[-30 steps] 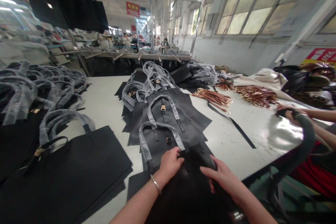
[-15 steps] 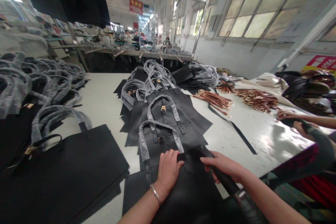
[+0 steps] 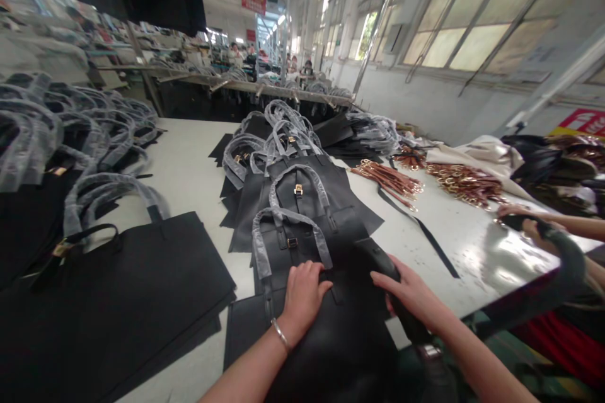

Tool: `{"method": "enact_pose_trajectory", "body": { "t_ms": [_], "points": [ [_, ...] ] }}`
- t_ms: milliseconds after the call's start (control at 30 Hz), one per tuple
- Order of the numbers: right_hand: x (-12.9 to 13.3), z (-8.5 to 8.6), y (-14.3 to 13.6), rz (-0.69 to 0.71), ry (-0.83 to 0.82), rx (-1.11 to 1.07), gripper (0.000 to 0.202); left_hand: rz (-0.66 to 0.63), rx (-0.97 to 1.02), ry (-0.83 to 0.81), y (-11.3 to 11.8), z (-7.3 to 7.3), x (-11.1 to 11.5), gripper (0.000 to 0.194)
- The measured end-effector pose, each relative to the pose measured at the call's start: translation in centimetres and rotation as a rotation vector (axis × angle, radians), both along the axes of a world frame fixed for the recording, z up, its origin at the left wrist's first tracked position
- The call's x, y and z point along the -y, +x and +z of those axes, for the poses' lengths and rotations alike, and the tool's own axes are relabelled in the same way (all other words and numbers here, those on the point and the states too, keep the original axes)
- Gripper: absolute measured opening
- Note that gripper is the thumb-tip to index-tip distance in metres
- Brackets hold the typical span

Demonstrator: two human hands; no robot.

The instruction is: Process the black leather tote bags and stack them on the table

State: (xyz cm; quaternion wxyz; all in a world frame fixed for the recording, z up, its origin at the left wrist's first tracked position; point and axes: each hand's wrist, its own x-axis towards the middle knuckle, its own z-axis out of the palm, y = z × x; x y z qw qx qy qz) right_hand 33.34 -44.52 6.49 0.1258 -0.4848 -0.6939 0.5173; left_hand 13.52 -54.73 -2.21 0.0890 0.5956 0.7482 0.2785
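Beneath my hands lies a black bag panel (image 3: 345,340) on a stack of overlapping panels. My left hand (image 3: 305,293) is closed at its upper edge, thumb and fingers on the material. Just beyond it arches a plastic-wrapped handle (image 3: 262,249), with a small gold buckle (image 3: 292,242) on a black tab. On the right, my right hand (image 3: 409,293) is wrapped around a curled black leather piece (image 3: 378,258), thumb on top and the other fingers partly hidden underneath. That piece runs down toward the lower right, where its end is dark and blurred.
More black bags (image 3: 142,289) with wrapped handles cover the left side. Brown straps with gold hooks (image 3: 387,179) and a loose black strip (image 3: 432,245) lie on the white table (image 3: 189,145). At the right edge, another person's hands (image 3: 534,227) hold a dark strap.
My right hand has moved slightly right, lifting and curling the black leather piece more. My left hand stays at the panel edge. The view has shifted a little.
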Motion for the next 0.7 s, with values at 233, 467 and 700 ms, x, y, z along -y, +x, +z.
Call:
{"method": "enact_pose_trajectory", "body": {
  "t_ms": [233,467,700],
  "points": [
    [4.7,2.4,2.6,0.116,-0.153,0.093,0.059,-0.039,0.111,-0.098,-1.0,1.5,0.6,0.026],
    [7.8,1.9,0.2,0.268,-0.306,0.106,0.063,0.001,0.055,0.033,-2.1,1.8,10.7,0.025],
    [8.8,1.5,-4.2,0.432,-0.349,0.106,0.043,-0.032,-0.059,-0.018,-2.1,-0.4,17.1,0.041]
  ]
}}
